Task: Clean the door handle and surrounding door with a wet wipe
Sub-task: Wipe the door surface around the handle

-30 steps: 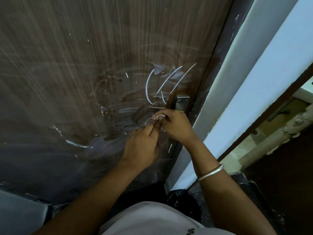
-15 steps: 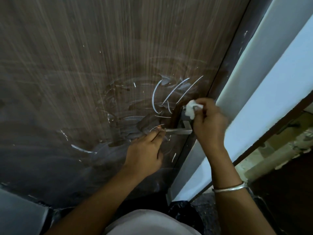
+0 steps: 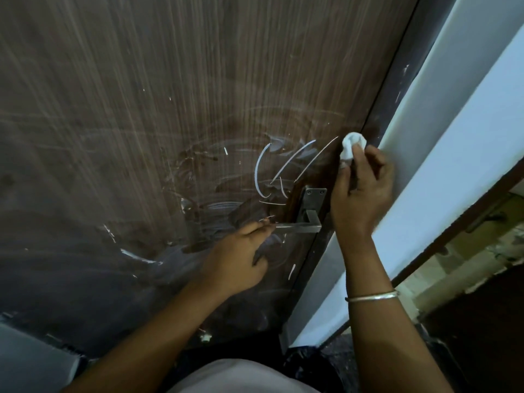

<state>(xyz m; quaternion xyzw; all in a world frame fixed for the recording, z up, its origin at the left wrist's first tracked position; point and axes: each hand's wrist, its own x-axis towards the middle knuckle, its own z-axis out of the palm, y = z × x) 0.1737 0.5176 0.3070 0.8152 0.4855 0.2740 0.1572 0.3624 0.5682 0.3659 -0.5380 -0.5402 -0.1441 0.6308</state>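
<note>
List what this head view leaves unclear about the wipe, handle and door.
Head view, wet wipe: bunched in the right hand, which hides its lower part.
Head view, door handle: the left hand covers the lever's free end; grip unclear.
Head view, door: top and left cut off by the picture's edges.

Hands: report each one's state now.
Left hand: open, fingertips touching the grey metal lever handle.
Right hand: pinching the crumpled white wet wipe.
</note>
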